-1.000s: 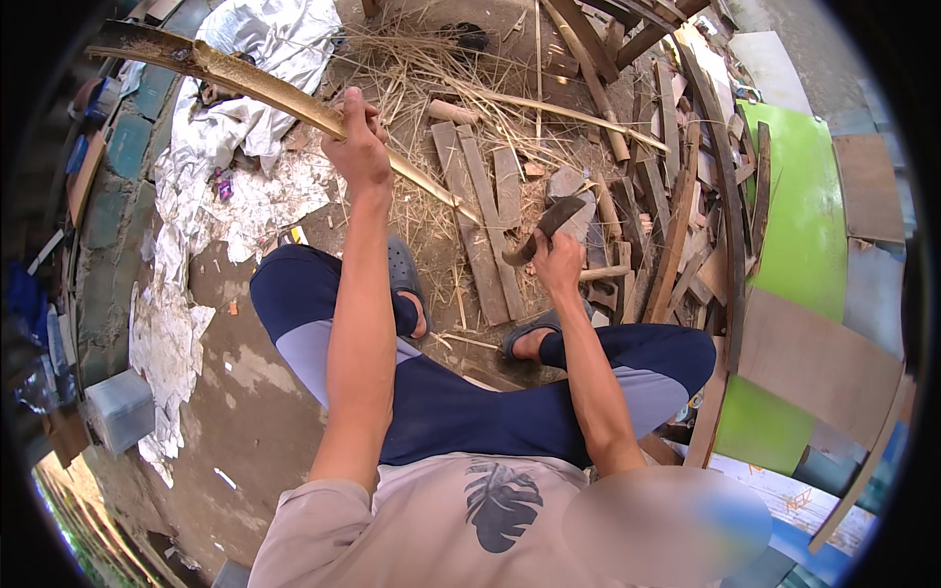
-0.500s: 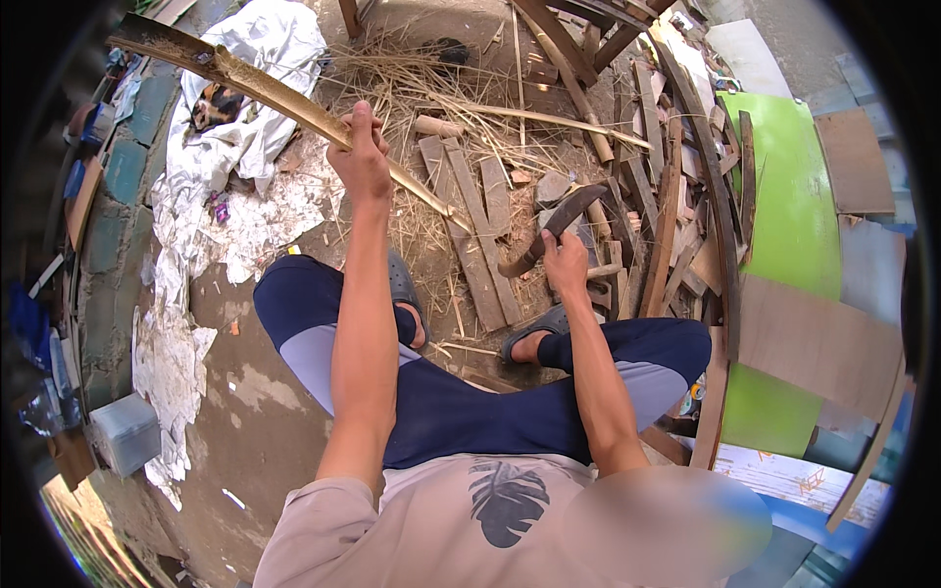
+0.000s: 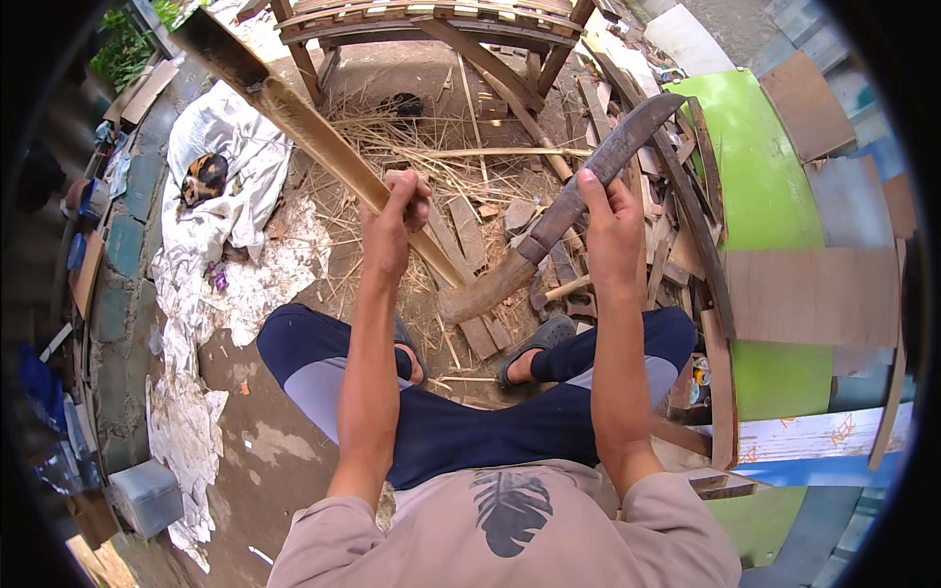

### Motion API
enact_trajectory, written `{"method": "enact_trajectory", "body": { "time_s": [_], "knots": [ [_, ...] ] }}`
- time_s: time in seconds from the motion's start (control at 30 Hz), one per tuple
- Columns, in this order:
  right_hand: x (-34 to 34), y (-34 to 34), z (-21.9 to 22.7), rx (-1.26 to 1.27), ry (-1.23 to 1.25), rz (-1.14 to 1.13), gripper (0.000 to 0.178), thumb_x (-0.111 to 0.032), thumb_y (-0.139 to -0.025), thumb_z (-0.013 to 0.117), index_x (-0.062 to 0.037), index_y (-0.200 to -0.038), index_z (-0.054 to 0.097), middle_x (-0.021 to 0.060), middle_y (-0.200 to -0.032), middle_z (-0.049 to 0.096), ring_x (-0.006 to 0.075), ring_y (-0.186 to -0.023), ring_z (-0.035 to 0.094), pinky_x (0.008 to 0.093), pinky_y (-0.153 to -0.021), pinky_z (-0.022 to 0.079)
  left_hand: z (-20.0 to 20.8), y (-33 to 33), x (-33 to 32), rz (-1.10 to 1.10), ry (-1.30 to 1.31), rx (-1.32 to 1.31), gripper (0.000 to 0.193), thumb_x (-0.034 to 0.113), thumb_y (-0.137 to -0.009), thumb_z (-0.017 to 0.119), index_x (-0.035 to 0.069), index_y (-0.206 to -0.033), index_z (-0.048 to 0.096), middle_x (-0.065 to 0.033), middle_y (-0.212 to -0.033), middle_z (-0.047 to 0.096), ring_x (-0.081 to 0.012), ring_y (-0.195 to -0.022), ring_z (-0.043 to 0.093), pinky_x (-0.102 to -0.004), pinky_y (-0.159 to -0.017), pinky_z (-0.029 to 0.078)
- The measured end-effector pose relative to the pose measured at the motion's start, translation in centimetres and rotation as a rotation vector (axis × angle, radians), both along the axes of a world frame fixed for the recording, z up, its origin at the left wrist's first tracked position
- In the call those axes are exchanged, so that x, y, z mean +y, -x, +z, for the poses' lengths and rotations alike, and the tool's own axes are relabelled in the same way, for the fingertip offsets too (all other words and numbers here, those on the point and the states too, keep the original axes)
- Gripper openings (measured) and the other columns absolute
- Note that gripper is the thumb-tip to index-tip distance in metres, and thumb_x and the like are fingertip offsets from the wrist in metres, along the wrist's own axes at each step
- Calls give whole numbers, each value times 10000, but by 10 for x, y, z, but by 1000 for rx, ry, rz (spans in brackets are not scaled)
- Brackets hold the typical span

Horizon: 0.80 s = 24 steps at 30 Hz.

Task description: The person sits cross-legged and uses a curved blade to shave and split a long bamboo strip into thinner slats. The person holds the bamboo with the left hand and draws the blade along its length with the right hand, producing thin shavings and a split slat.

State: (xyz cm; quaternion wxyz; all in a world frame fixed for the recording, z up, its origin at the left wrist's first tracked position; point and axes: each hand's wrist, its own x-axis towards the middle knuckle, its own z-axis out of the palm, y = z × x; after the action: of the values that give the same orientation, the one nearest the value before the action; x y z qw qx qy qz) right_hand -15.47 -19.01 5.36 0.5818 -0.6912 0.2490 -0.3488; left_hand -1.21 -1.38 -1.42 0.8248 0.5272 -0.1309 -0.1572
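Btwn L grip (image 3: 394, 221) and R grip (image 3: 615, 227) sits the wooden handle (image 3: 485, 289) of the machete (image 3: 629, 135), butt end over the lower end of the split bamboo (image 3: 319, 142); contact can't be told.

L grip: fingers curled closed round bamboo; long end runs fwd-left of grip, short end down-right. R grip: thumb on near face of blade, fingers behind; firm pinch, no visible gap, handle not held.

Step in hand (judged): stock held, tool being handled by its blade. Next move: any use of the cutting edge calls for R grip to transfer to handle, L grip steady on stock. Which blade edge is sharp: can't tell.

Clearance: tip, fwd-right of R grip, overlaps curved beam (image 3: 701, 260) in view; depth btwn them unclear. R of beam: green panel (image 3: 774, 176). Below and btwn grips: loose boards (image 3: 466, 233), shoes near; keep edge off feet. Most free room: bare ground (image 3: 294, 470), below-left of L grip. Fwd of L grip: dry strips (image 3: 431, 142), poor footing.
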Motion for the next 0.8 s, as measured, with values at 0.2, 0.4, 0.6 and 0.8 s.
{"method": "enact_trajectory", "body": {
  "time_s": [0.2,0.4,0.6,0.8],
  "knots": [
    [18,-6,28,-66,87,27,210,-211,-919,589,-26,-820,600,-71,-666,486,7,-601,373,207,-525,285,17,31,-13,-269,-80,-73,407,379,-945,513,9,-883,669,-97,-772,684,-48,-476,395,-204,-451,319],
    [23,-15,44,-57,146,-14,233,-225,-916,591,-15,-817,600,-53,-652,511,17,-598,402,214,-535,317,15,31,-7,-468,-99,-41,445,403,-920,550,-19,-968,682,-68,-815,679,-90,-640,535,-218,-552,395],
    [17,-23,39,0,173,-78,245,-235,-917,581,-15,-812,603,-31,-632,521,39,-577,424,235,-525,335,6,25,-2,-505,-176,-275,385,260,-741,779,-21,-986,684,-75,-864,676,-130,-768,614,-268,-706,481],
    [14,-36,18,-53,106,-96,257,-245,-918,582,-24,-788,590,-31,-617,502,43,-565,421,238,-506,327,-1,25,-6,-641,-237,-97,351,173,-701,812,-19,-966,686,-69,-845,676,-116,-785,609,-262,-717,484]
  ]
}}
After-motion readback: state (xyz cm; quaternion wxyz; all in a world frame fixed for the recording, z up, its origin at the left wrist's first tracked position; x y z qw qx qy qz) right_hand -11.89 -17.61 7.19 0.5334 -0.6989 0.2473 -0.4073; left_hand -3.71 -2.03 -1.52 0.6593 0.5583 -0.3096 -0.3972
